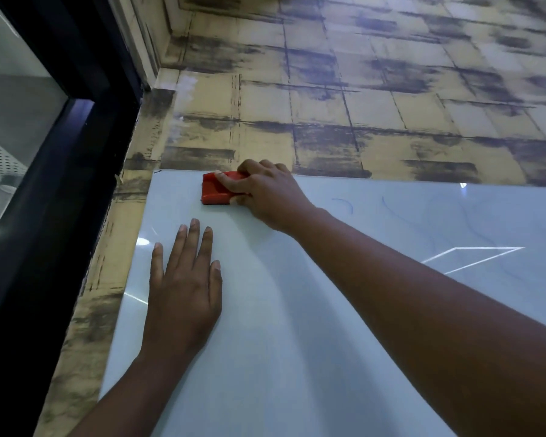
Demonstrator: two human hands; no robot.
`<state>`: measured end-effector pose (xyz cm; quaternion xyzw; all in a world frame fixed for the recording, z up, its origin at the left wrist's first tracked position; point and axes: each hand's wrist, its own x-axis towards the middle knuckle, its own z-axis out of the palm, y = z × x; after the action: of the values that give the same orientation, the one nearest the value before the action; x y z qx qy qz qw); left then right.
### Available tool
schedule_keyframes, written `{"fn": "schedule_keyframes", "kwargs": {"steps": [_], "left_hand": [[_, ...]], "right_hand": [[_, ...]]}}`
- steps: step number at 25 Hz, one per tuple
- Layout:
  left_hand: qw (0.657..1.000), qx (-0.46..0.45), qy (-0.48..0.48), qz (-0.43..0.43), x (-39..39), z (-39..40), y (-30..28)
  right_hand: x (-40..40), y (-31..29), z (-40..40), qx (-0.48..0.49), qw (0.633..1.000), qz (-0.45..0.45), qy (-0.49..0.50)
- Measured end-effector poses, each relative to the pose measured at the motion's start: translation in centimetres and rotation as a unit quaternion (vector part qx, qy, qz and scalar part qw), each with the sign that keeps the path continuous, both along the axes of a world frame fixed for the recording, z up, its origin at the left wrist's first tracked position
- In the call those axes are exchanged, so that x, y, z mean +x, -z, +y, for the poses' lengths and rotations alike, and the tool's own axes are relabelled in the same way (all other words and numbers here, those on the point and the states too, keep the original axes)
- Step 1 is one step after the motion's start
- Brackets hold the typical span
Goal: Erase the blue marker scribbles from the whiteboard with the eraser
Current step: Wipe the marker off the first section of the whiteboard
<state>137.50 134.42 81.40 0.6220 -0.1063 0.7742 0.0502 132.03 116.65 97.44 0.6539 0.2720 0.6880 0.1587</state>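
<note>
Red plastic marks the eraser (216, 188), which lies flat against the whiteboard (297, 310) close to the board's upper left corner, just below its top edge. The right hand (265, 197) grips the eraser from the right side, fingers curled over its top and thumb along its lower edge, with the forearm crossing the board from the lower right. The left hand (183, 288) rests flat on the board below the eraser and apart from it, fingers straight and close together, pointing upward, palm pressed to the surface. Faint blue scribbles (391, 212) show on the board to the right of the right hand: a short curved stroke nearest the wrist and longer, paler loops farther right. Bright reflected light lines (473, 258) form an angular outline on the glossy surface among these marks. The board hangs on a wall (360, 105) patterned in tan blocks with dark smudged bands. A dark window frame (60, 152) with glass stands to the left of the board.
</note>
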Motion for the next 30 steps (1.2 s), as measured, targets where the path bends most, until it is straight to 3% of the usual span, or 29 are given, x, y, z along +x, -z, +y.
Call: {"fn": "schedule_keyframes", "kwargs": {"steps": [11, 16, 18, 21, 25, 30], "left_hand": [[1.000, 0.005, 0.009, -0.003, 0.4, 0.4, 0.1], [1.000, -0.002, -0.003, 0.005, 0.2, 0.1, 0.2], [1.000, -0.001, -0.009, 0.013, 0.1, 0.0, 0.2], [1.000, -0.021, -0.002, 0.021, -0.2, -0.4, 0.2], [1.000, -0.014, 0.003, -0.003, -1.4, -4.6, 0.4], [0.998, 0.066, 0.000, -0.020, -0.6, -10.7, 0.4]], "right_hand": [[3.3, 0.6, -12.1, 0.158, 0.985, -0.024, -0.064], [4.8, 6.8, -10.7, 0.265, 0.948, -0.074, -0.161], [4.8, 9.7, -8.8, 0.257, 0.949, -0.082, -0.163], [4.2, 12.3, -6.8, 0.172, 0.971, -0.068, -0.151], [2.9, 10.4, -9.4, 0.091, 0.989, -0.063, -0.095], [3.2, 6.7, -20.0, 0.311, 0.946, -0.053, -0.081]]}}
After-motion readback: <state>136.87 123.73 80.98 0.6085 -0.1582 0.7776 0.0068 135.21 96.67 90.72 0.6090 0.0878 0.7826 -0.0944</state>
